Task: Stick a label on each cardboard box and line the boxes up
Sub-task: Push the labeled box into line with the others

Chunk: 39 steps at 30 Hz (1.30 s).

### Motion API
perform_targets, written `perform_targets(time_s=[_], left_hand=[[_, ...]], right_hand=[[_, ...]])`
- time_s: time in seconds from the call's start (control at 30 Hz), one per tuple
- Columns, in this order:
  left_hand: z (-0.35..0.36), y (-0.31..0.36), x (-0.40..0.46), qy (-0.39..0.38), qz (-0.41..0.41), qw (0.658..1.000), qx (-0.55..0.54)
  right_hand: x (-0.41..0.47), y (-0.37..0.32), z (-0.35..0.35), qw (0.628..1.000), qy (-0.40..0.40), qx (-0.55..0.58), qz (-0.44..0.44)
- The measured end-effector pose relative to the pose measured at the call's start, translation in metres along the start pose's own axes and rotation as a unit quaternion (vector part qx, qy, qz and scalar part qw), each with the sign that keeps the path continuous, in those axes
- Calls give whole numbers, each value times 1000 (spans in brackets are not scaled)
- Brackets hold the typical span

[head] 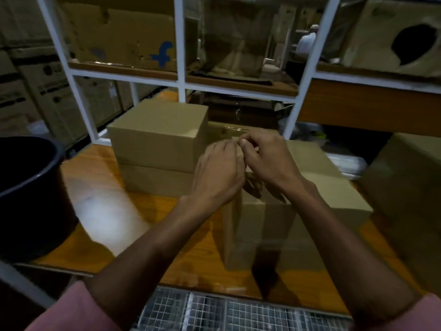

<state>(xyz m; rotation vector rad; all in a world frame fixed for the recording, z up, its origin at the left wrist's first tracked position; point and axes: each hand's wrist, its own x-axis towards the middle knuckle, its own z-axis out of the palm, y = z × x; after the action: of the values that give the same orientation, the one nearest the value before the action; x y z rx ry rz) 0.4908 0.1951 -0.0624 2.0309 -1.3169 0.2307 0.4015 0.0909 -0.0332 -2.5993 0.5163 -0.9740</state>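
Two plain cardboard boxes are stacked at the back left of the wooden table, the upper box (pixel 157 132) on the lower box (pixel 155 180). A taller cardboard box (pixel 310 211) stands in front of me, right of centre. Above its far left corner my left hand (pixel 219 173) and my right hand (pixel 265 158) meet, fingertips pinched together on something small and pale, likely a label; it is mostly hidden by my fingers. A dark shadow falls down the box's front face.
A large dark tub (pixel 28 194) stands at the table's left edge. Another cardboard box (pixel 410 199) sits at the right. A white metal rack (pixel 180 48) with worn boxes rises behind the orange table (pixel 100 211). Wire mesh (pixel 214 311) lies below the front edge.
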Motion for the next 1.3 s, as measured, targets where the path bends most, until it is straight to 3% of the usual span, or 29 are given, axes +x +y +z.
perform_targets(time_s=[0.23, 0.4, 0.57, 0.67, 0.83, 1.0, 1.13, 1.23, 1.3], left_hand=[[54, 40, 3, -150, -65, 986, 40], [56, 32, 12, -175, -37, 980, 88], [56, 31, 18, -199, -36, 973, 111], [52, 35, 19, -216, -36, 969, 113], [50, 35, 16, -215, -59, 970, 99], [53, 38, 15, -222, -75, 967, 104], [52, 37, 16, -228, -67, 966, 102], [51, 35, 15, -225, -71, 966, 103], [52, 35, 15, -220, -76, 968, 94]], right_hand=[[-31, 70, -45, 997, -42, -54, 44], [-52, 96, -51, 970, -151, -173, 79], [-51, 100, -51, 955, -256, -149, 35], [-45, 103, -49, 945, -283, -153, 66], [-37, 103, -35, 936, -225, -221, 156], [-48, 101, -47, 960, -242, -137, 25], [-41, 103, -39, 942, -278, -173, 74], [-37, 100, -31, 936, -238, -221, 139], [-40, 98, -32, 944, -210, -226, 118]])
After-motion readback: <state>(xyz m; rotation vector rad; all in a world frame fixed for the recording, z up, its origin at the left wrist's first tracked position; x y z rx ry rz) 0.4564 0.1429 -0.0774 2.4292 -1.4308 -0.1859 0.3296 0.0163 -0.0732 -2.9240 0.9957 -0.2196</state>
